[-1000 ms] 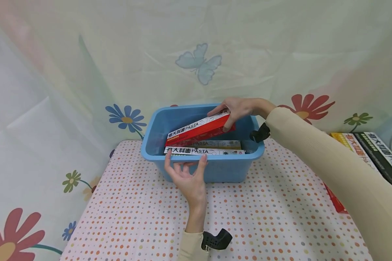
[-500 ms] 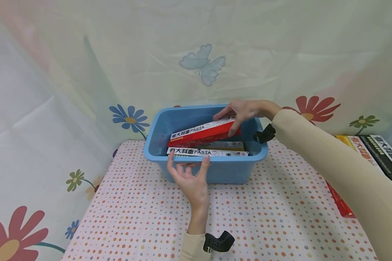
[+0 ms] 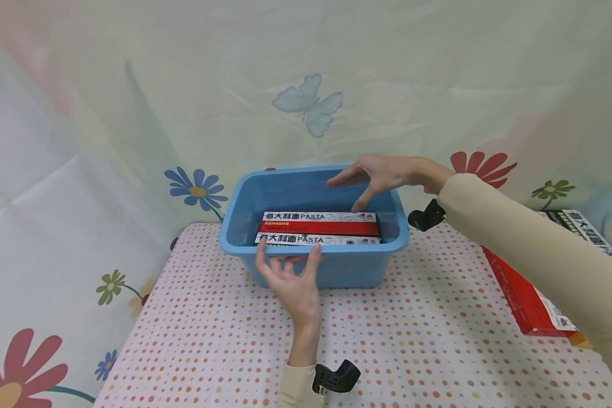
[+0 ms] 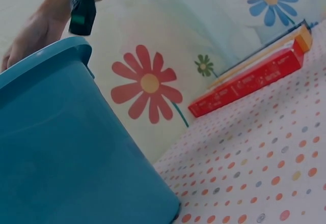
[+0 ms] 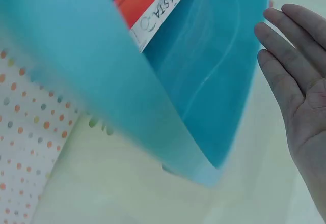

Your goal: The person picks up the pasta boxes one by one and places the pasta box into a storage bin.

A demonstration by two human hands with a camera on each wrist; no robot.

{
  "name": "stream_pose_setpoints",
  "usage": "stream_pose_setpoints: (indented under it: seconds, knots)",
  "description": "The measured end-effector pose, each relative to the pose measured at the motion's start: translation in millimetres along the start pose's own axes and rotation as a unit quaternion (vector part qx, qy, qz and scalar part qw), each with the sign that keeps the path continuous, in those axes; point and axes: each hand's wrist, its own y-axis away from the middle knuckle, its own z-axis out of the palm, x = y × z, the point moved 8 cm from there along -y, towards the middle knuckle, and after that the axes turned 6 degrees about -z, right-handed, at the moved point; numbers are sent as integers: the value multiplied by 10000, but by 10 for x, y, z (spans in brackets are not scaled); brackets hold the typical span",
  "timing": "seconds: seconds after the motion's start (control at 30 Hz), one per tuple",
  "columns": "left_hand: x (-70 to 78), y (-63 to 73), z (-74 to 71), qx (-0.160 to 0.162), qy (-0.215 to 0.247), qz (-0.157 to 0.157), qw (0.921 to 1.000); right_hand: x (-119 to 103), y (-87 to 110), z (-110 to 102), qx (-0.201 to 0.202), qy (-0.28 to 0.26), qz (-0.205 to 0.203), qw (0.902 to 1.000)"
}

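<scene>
A light blue plastic tub [image 3: 357, 266] stands on the dotted cloth. Inside it, a red pasta box [image 3: 316, 228] lies flat alongside another pasta box [image 3: 331, 240] with a white printed side, nearest the front wall. My left hand [image 3: 290, 283] holds the tub's front rim, index finger and thumb over the edge, other fingers beneath it. Above the tub's right end, my right hand [image 3: 382, 173] spreads its fingers and holds nothing. In the right wrist view the palm of that hand [image 5: 310, 91] faces the camera beside the tub wall.
To the right lie more boxes, partly behind the right sleeve [image 3: 530, 238]: a red box [image 3: 515, 289] and a black-and-white one [image 3: 566, 218]. A yellow box [image 4: 305, 36] shows behind the red one in the left wrist view. A floral curtain [image 3: 413, 85] hangs behind.
The red pasta box, earlier tilted in my right hand, now lies level in the tub, hiding the yellowish box seen before. My right hand has let go and its fingers have spread. The left stays.
</scene>
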Motion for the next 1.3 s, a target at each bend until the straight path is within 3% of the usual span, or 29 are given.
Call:
stream_pose_setpoints:
  seconds: [0.13, 0.27, 0.47, 0.63, 0.7, 0.83, 1.1, 1.3]
  knots:
    - [-11, -12, 8, -50, 48, 19, 10000, -144, 264, -16, 98, 119, -267, 9995]
    - [-27, -27, 25, -95, 65, 38, 9999, -177, 671, -87, 398, 152, -291, 9987]
    - [-76, -56, 8, -56, -11, 38, 10000, 157, 1328, -120, 1403, 235, -33, 9898]
    - [-80, -94, -16, -64, -27, 150, 9999, 624, 1806, 33, 2537, 738, 208, 9642]
    - [-81, -106, -4, -114, 18, 173, 9998, 797, 2008, 128, 2900, 879, 484, 9518]
    - [-96, -119, 24, -193, 41, 159, 9997, 1104, 2373, 362, 3431, 757, 1006, 9308]
    - [-98, -114, 20, -208, 59, 92, 9997, 1601, 2876, 1042, 3578, -354, 2414, 9014]
    - [-103, -119, 13, -172, 69, 59, 9998, 1783, 3170, 1378, 3845, -566, 3099, 8677]
